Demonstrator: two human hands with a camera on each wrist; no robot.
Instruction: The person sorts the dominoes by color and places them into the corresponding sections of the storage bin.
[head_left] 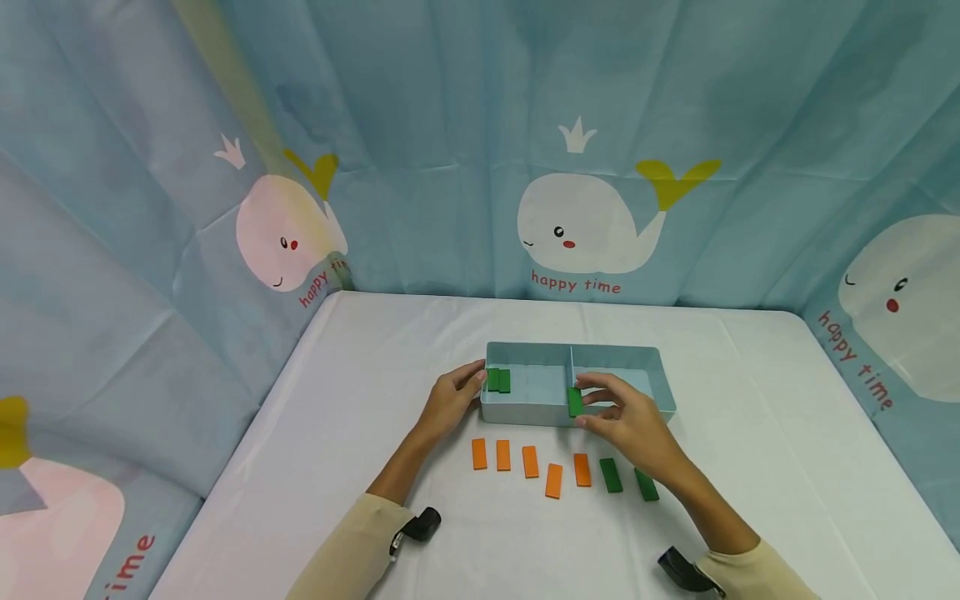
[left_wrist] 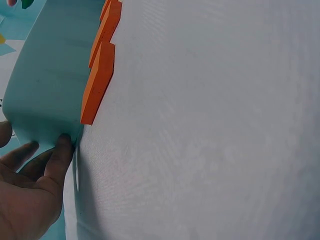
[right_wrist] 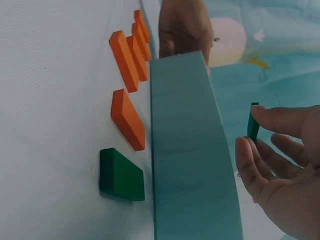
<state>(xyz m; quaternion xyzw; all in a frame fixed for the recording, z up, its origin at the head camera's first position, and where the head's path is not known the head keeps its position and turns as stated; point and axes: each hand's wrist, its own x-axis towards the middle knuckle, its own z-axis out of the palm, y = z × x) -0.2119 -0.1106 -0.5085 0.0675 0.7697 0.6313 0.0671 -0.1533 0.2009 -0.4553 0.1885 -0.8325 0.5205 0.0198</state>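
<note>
A light blue two-compartment box stands on the table. My left hand rests against its left end; the left wrist view shows those fingertips touching the end wall. My right hand pinches a green block between thumb and fingers, held above the box's front wall near the divider. From the right wrist, that thin block appears above the rim, edge-on. Two green blocks lie inside the left compartment, at its left side.
In front of the box lies a row of several orange blocks, with two green blocks at its right end, one partly behind my right hand. A white cloth covers the table. Blue curtains with whale prints hang around it.
</note>
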